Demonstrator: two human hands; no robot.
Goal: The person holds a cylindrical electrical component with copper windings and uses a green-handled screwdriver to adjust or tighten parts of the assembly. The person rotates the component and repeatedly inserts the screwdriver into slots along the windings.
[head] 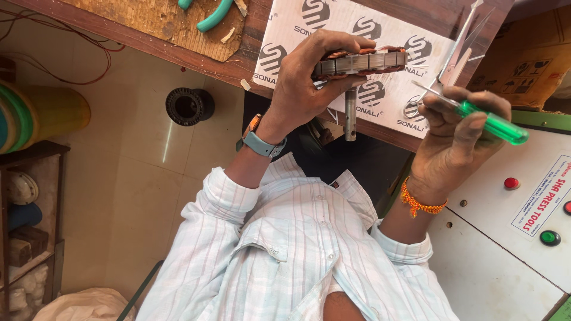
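My left hand [309, 80], with a watch on its wrist, grips a round laminated motor core [364, 61] wound with copper wire. The core's steel shaft [350, 116] points down toward me. My right hand [455, 139], with an orange thread bracelet, holds a screwdriver with a clear green handle [495, 125]. Its thin blade [429, 90] points left toward the core and stops short of it. Both hands hover over the near edge of a wooden bench [196, 56].
A white printed sheet [389, 98] covers the bench, with scissors [461, 47] on it. Teal-handled pliers [213, 16] lie on a board at the back. A black round part [189, 106] and a yellow drum [44, 113] stand on the floor. A white control panel [505, 238] is on the right.
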